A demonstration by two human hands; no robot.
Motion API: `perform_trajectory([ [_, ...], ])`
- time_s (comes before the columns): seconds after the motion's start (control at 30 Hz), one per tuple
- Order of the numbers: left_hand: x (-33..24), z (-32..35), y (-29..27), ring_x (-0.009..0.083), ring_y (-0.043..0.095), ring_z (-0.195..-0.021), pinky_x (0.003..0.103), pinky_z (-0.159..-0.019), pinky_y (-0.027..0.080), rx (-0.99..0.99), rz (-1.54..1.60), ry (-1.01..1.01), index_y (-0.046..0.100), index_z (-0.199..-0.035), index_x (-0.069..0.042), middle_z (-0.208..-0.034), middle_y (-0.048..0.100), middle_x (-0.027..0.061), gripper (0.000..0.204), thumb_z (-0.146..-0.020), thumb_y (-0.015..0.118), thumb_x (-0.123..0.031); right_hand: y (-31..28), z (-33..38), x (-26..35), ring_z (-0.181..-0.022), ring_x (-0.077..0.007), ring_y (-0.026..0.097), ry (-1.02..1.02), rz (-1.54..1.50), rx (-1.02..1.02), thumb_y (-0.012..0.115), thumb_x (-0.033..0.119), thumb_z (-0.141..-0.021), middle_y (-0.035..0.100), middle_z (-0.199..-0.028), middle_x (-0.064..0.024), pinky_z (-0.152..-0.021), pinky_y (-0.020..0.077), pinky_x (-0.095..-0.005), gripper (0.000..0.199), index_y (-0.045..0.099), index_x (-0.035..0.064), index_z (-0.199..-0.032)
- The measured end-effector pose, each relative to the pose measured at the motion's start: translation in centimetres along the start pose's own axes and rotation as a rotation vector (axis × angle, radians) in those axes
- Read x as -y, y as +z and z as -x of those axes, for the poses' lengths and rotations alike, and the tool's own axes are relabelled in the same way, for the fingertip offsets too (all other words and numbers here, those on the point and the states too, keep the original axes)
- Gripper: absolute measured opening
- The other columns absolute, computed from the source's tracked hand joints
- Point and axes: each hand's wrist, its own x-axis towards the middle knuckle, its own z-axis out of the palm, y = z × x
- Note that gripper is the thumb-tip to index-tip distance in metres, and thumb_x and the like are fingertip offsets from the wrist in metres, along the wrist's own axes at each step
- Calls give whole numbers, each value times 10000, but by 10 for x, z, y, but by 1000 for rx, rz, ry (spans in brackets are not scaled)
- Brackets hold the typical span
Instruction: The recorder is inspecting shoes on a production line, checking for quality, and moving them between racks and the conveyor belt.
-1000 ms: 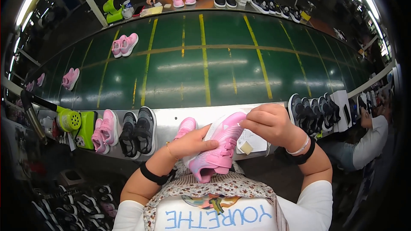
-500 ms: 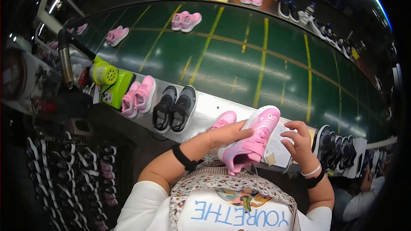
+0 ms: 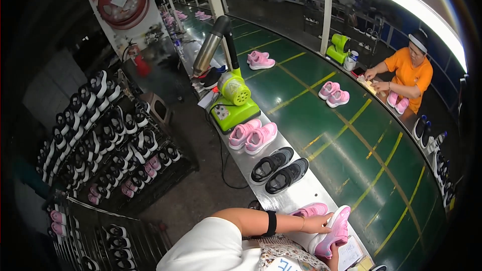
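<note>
My left hand [image 3: 315, 224] is closed around the side of a pink sneaker [image 3: 340, 225] with a white sole, held tilted over the metal bench edge. My right hand [image 3: 333, 258] comes up at the heel end of this sneaker; its fingers are hidden behind the shoe. A second pink sneaker [image 3: 313, 209] lies on the bench just beyond my left wrist. Under and beside the held shoe is a sheet of paper [image 3: 350, 253] with writing. Farther left along the bench stand a black-and-grey pair of sneakers [image 3: 279, 170] and a pink pair [image 3: 253, 135].
A lime-green machine with a metal nozzle [image 3: 235, 98] stands on the bench. Past it runs a green conveyor belt [image 3: 311, 115] carrying pink pairs. Across the belt a person in orange [image 3: 412, 78] works with their hands. Racks full of shoes [image 3: 108, 140] stand at left.
The view has swung left, bringing the racks and the whole green machine into sight. My left hand keeps the pink sneaker; my right hand has moved from beside it to its heel end.
</note>
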Motion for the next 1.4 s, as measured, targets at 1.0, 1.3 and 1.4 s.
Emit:
perform_trajectory([
  [1.0,77,11,-5,322,488,-957,384,-832,359,36,-903,108,370,-1268,-177,-993,482,155,832,-530,751,-206,-34,-135,2,-1038,-318,501,191,393,141,443,347,-896,420,-1234,-168,-769,488,-434,568,170,133,-1346],
  [1.3,72,34,-15,332,459,-971,422,-869,323,136,-788,294,515,-1145,-146,-1003,472,182,675,-541,738,-348,-37,-134,-18,-1023,-320,508,260,441,92,435,345,-900,429,-1221,-175,-769,486,-435,554,181,126,-1342],
  [1.4,61,31,-20,330,411,-1079,453,-969,259,227,-1031,131,611,-1017,-163,-1118,444,173,578,-503,751,-387,-38,-126,-29,-1018,-320,510,291,448,58,433,344,-902,433,-1216,-178,-770,485,-435,550,184,124,-1340],
])
